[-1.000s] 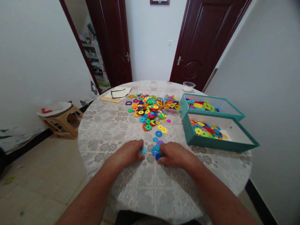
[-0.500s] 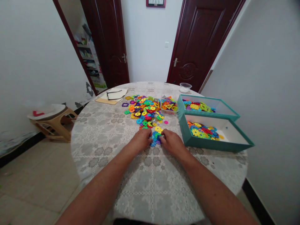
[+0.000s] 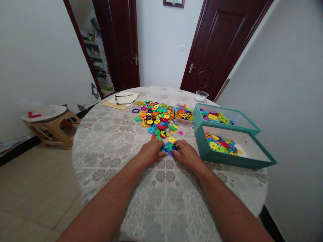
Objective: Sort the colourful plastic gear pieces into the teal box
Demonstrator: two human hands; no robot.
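Observation:
A small cluster of blue, green and purple flower-shaped discs point(image 3: 168, 148) lies on the patterned tablecloth between my two hands. From the left, my left hand point(image 3: 152, 150) has its fingers closed on the edge of this cluster. My right hand point(image 3: 185, 153) grips the cluster's right side, with thumb and fingers bent around it. Yellow discs point(image 3: 172, 139) show just beyond my fingertips. Farther back spreads a large pile of many-coloured discs point(image 3: 156, 117). My fingertips partly hide the discs they touch.
Two teal boxes point(image 3: 237, 163) with coloured pieces stand at the right. A clear container point(image 3: 184, 121) of pieces is beside the pile. Glasses point(image 3: 125, 99) rest on paper at the back left; a clear bowl point(image 3: 202, 94) stands at the back right.
The view has shifted slightly. Both hands remain at the cluster, which now looks more bunched together, with less purple showing at its near edge.

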